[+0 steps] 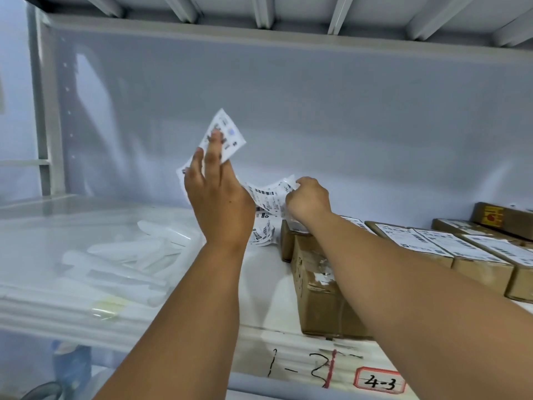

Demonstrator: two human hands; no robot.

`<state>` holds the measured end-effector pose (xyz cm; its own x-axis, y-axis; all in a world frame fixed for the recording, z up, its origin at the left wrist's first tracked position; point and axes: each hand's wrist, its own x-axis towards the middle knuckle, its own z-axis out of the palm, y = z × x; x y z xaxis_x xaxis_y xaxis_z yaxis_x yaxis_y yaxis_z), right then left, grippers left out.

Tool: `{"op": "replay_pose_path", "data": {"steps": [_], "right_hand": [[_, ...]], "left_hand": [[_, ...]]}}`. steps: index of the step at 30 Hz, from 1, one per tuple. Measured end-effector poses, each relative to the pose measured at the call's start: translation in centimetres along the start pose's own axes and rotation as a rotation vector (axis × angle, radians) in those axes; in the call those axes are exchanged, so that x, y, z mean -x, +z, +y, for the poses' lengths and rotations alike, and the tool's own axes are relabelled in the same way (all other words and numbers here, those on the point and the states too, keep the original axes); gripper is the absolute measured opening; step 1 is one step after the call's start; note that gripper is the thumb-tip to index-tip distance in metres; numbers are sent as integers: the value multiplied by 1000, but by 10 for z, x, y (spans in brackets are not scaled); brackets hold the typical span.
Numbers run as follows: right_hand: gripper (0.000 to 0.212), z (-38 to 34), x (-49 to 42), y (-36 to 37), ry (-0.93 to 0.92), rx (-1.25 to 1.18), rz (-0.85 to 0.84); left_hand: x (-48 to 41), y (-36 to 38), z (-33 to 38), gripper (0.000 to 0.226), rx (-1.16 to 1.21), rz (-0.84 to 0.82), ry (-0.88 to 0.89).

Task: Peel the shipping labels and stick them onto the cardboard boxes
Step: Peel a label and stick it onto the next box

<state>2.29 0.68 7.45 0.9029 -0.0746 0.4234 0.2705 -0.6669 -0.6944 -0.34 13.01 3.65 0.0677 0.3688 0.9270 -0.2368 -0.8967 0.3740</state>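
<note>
The person held the label strip (266, 194) stretched between both hands above the shelf (259, 272), probably to keep the thin, smooth paper tight for peeling. The left hand (219, 197) gripped the raised end, its fingers nearly straight over the print and its thumb hidden. The right hand (308, 200) pinched the curling lower end. Just below stood a brown, scuffed cardboard box (317, 290).

My left hand (219, 194) holds the label strip (268, 196) raised above and left of the front cardboard box (314, 301). My right hand (307, 200) pinches the strip's other end directly above that box. Labelled boxes (418, 243) lie right of it, white bags (115, 255) left.
</note>
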Motion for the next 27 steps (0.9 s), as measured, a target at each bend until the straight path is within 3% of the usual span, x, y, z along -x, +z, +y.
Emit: {"op": "replay_pose_path", "data": {"steps": [3, 7, 11, 14, 16, 18, 20, 21, 23, 27], "right_hand": [[39, -15, -1, 4, 34, -115, -40], [38, -34, -6, 16, 201, -200, -286], [37, -38, -11, 35, 236, -264, -326], [29, -35, -8, 51, 403, -399, -459], [26, -34, -12, 59, 341, -231, -450], [9, -35, -20, 60, 119, 123, -336], [15, -38, -20, 51, 11, 286, -205], [16, -38, -22, 47, 7, 246, -164], [10, -39, -24, 40, 70, -73, -128], [37, -42, -10, 14, 305, -755, -204]], "left_hand": [[5, 6, -2, 51, -69, -95, 96], [6, 5, -4, 45, -30, -80, 86], [7, 7, -2, 53, -40, -121, 64], [5, 10, -3, 62, -86, -161, 52], [6, 11, -3, 60, -102, -168, 39], [9, 10, -2, 56, -125, -167, 33], [10, 7, 0, 57, -136, -162, 39], [10, 5, 2, 58, -128, -184, 29], [12, 3, 4, 58, -113, -248, 16], [14, -3, 11, 50, -116, -338, 91]]}}
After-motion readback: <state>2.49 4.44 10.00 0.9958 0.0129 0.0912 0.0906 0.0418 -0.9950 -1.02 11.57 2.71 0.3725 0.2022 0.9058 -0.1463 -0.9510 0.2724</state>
